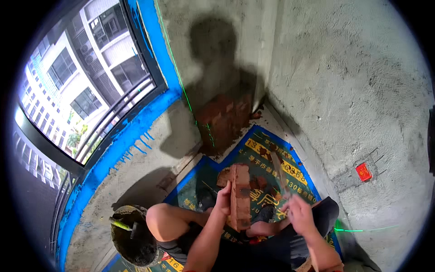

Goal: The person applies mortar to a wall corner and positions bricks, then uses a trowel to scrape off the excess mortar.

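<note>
My left hand (223,198) grips a red brick (239,196) and holds it upright in front of my knees. My right hand (297,213) is shut on the handle of a brick trowel (279,171), whose blade angles up beside the brick's right side. A second piece of red brick (223,177) lies on the printed blue floor mat (263,149) just behind the held brick. A low stack of laid red bricks (223,120) stands in the corner against the rough grey wall (344,86).
A dark bucket of mortar (133,236) with a tool stuck in it stands left of my bent knee. A blue-framed window (90,86) fills the left. Green laser lines (179,77) cross the wall. A small red box (364,172) sits in the right wall.
</note>
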Demonstrator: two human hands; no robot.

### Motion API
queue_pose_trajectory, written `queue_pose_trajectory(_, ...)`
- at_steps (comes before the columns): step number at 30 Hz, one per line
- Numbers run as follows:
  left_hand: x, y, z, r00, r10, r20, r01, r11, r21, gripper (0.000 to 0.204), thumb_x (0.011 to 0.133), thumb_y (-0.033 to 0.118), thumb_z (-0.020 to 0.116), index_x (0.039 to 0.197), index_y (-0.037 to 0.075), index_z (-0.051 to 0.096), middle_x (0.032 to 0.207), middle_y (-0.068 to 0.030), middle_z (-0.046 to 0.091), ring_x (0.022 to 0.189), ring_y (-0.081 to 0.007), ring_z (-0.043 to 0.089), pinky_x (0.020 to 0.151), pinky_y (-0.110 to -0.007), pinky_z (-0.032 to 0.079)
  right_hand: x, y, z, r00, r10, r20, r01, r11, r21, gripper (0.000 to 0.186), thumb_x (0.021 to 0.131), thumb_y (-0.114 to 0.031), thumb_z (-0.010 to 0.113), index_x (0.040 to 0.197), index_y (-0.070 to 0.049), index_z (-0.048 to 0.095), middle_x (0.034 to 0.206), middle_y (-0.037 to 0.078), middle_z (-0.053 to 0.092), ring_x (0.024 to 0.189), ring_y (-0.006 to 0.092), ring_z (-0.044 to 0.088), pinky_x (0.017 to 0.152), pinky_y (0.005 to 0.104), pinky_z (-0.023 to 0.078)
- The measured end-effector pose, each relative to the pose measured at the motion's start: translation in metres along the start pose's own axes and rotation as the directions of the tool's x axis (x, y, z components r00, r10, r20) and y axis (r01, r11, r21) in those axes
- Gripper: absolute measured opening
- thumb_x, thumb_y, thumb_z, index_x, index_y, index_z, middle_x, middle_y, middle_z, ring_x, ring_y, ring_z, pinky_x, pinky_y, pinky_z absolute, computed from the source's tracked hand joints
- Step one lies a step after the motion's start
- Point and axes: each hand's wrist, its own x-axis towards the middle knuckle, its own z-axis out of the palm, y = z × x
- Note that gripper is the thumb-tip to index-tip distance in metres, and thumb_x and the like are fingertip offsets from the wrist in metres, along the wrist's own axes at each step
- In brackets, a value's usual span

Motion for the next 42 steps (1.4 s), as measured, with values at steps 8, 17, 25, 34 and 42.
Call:
queue_pose_trajectory(8, 0.045, -0.036, -0.037, 0.952, -0.177, -0.249, 0.193, 0.98, 0.041, 0.065, 0.091, 0.062, 0.057, 0.133, 0.014, 0.057, 0.116, -0.0076, 0.065, 0.097, -0.024, 0.063, 0.08, -0.041, 0.053, 0.06, 0.026, -0.036, 0.98, -0.142, 0.137, 0.197, 0.763, -0.615, 0.036, 0.094, -0.035, 0.063, 0.095, 0.001, 0.063, 0.075, 0.025, 0.062, 0.074, 0.0424, 0.062, 0.064, 0.0428, 0.048)
queue_pose_trajectory(17, 0.034, -0.032, -0.088, 0.899, -0.178, -0.4, 0.236, 0.967, 0.099, 0.085, 0.086, 0.067, 0.061, 0.148, 0.012, 0.042, 0.146, -0.0106, 0.047, 0.126, -0.0301, 0.05, 0.102, -0.046, 0.043, 0.086, 0.024, 0.008, 0.976, -0.2, 0.081, 0.208, 0.764, -0.61, 0.029, 0.096, -0.029, 0.058, 0.092, 0.0, 0.056, 0.075, 0.026, 0.058, 0.076, 0.0472, 0.058, 0.062, 0.0459, 0.046)
queue_pose_trajectory(25, 0.046, -0.016, -0.111, 0.894, -0.276, -0.354, 0.296, 0.955, 0.003, 0.079, 0.085, 0.069, 0.06, 0.14, 0.014, 0.052, 0.132, -0.0108, 0.057, 0.11, -0.0266, 0.057, 0.088, -0.045, 0.049, 0.134, 0.096, 0.019, 0.961, 0.031, 0.274, 0.186, 0.66, -0.727, 0.047, 0.097, -0.044, 0.051, 0.087, 0.0, 0.063, 0.085, 0.028, 0.064, 0.085, 0.0491, 0.06, 0.071, 0.0522, 0.047)
queue_pose_trajectory(34, 0.023, -0.025, -0.148, 0.915, -0.234, -0.328, 0.264, 0.963, 0.05, 0.089, 0.085, 0.071, 0.058, 0.15, 0.014, 0.04, 0.148, -0.011, 0.046, 0.126, -0.0293, 0.05, 0.101, -0.046, 0.044, 0.132, -0.041, 0.038, 0.868, -0.372, 0.328, 0.443, 0.878, -0.178, 0.054, 0.101, -0.049, 0.045, 0.081, -0.001, 0.057, 0.066, 0.005, 0.054, 0.059, 0.0176, 0.052, 0.055, 0.033, 0.042)
queue_pose_trajectory(42, 0.021, -0.016, -0.11, 0.916, -0.104, -0.387, 0.129, 0.991, 0.039, 0.067, 0.09, 0.056, 0.064, 0.139, 0.011, 0.054, 0.13, -0.0061, 0.062, 0.115, -0.0235, 0.059, 0.099, -0.038, 0.047, 0.16, 0.083, 0.01, 0.971, 0.057, 0.23, 0.185, 0.428, -0.885, 0.047, 0.098, -0.042, 0.051, 0.089, 0.003, 0.062, 0.086, 0.03, 0.061, 0.088, 0.0503, 0.06, 0.071, 0.0548, 0.046)
